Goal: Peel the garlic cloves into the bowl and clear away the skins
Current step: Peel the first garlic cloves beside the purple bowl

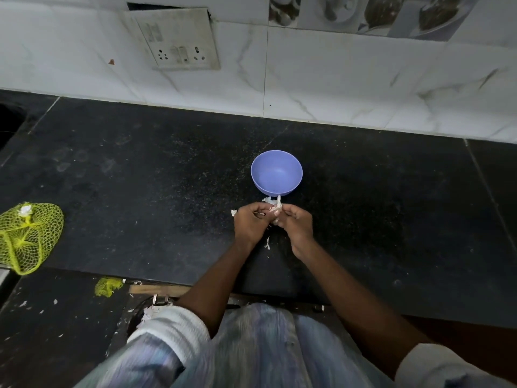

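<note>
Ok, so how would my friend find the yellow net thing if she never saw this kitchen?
Start at the black stone counter under the white tiled wall and go to its left edge. The yellow-green mesh net bag lies there, far from the round purple plastic bowl. It is the only bright, stringy thing on the counter.

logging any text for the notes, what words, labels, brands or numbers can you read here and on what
None can be read.
Switchboard on the wall: faint grey marks, too blurred to read.
Decorative tile: pictures only, no words.
Purple bowl, yellow net bag: no print visible.
</note>
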